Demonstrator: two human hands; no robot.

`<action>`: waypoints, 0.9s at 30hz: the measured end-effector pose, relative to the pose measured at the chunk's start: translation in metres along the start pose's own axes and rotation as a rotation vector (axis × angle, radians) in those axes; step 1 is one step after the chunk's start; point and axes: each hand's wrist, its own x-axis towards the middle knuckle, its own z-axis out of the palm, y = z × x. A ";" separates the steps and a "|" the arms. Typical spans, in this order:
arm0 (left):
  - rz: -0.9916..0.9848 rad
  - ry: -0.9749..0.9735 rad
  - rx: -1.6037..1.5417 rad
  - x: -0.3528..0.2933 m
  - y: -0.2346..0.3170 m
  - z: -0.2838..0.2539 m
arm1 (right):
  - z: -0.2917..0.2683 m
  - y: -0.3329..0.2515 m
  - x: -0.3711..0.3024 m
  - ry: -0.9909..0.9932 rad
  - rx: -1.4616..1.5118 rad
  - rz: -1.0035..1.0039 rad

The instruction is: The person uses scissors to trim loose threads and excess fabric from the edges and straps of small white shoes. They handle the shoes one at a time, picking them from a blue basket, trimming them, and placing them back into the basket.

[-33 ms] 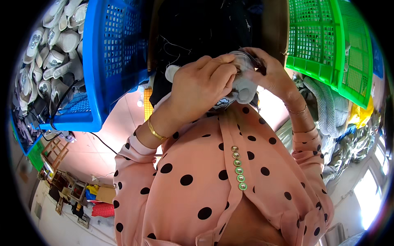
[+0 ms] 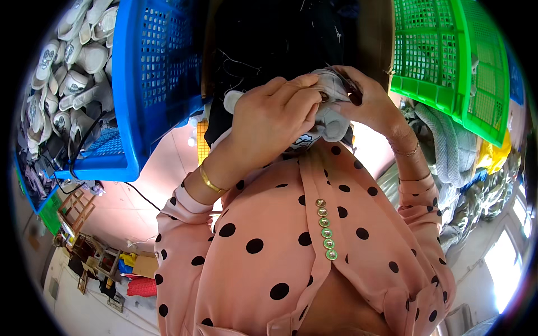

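Note:
Over the dark cloth on my lap, both my hands work on a soft light-grey fabric piece [image 2: 332,115] with rounded, padded-looking ends and a printed patch at its lower side. My left hand [image 2: 278,115] is closed, its thumb and fingers pinching the fabric near the middle. From the right, my right hand [image 2: 372,106] curls round the upper edge, thumb and fingers gripping it. A dark gap shows between that thumb and the fingers. Another pale rounded bit [image 2: 232,102] sticks out to the left of my left hand. The fingertips are partly hidden, and so is whatever lies between them.
On the left stands a blue plastic basket [image 2: 131,112], beside a heap of pale-grey slipper-like pieces [image 2: 75,84]. A black cable [image 2: 143,195] hangs by it. A green basket [image 2: 459,61] is at the right, with grey fabric [image 2: 448,148] piled below it.
The fingers of my left hand have shifted very slightly at the fabric. Otherwise both hands and the grey piece stay in place.

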 end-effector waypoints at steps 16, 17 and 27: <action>-0.266 -0.222 -0.364 0.020 -0.037 -0.033 | 0.042 0.000 0.017 0.330 -0.085 -0.299; -0.254 -0.222 -0.360 0.017 -0.037 -0.028 | 0.046 -0.005 0.014 0.314 -0.064 -0.274; -0.515 -0.144 -0.706 0.000 -0.048 0.004 | 0.053 0.024 0.026 0.269 -0.002 -0.284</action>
